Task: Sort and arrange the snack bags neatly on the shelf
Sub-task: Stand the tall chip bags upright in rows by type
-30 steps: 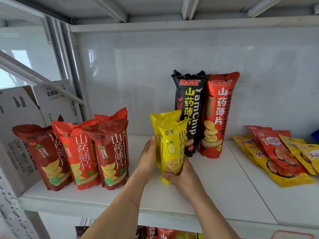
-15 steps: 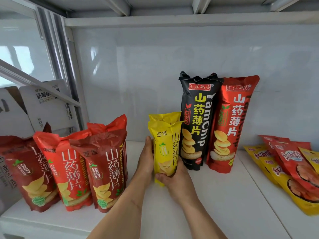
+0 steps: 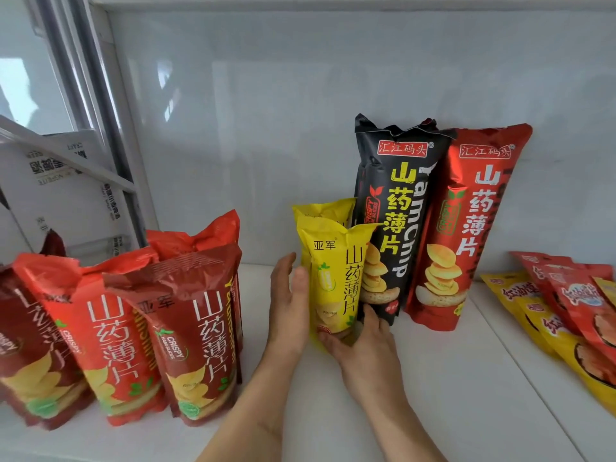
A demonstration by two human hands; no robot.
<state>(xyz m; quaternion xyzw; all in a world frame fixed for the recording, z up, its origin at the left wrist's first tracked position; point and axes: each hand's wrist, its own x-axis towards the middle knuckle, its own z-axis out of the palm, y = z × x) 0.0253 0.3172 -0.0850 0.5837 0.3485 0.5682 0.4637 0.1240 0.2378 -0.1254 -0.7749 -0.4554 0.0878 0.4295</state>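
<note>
Two yellow chip bags (image 3: 335,271) stand upright one behind the other in the middle of the white shelf (image 3: 450,395). My left hand (image 3: 288,305) lies against their left side with the thumb on the front bag. My right hand (image 3: 360,341) cups the front bag's bottom right corner, fingers curled under it. Just right of them stand a tall black bag (image 3: 396,211) and a tall red bag (image 3: 466,228), both leaning on the back wall. The yellow bags touch the black one.
Several red and dark red chip bags (image 3: 140,331) stand in a cluster at the left. Flat yellow and red snack packets (image 3: 566,315) lie overlapping at the right. Cardboard boxes (image 3: 66,181) and a metal frame are behind the left cluster.
The yellow bags have moved back and right until they touch the black bag, with both hands still on them. The camera has come closer to the shelf.
</note>
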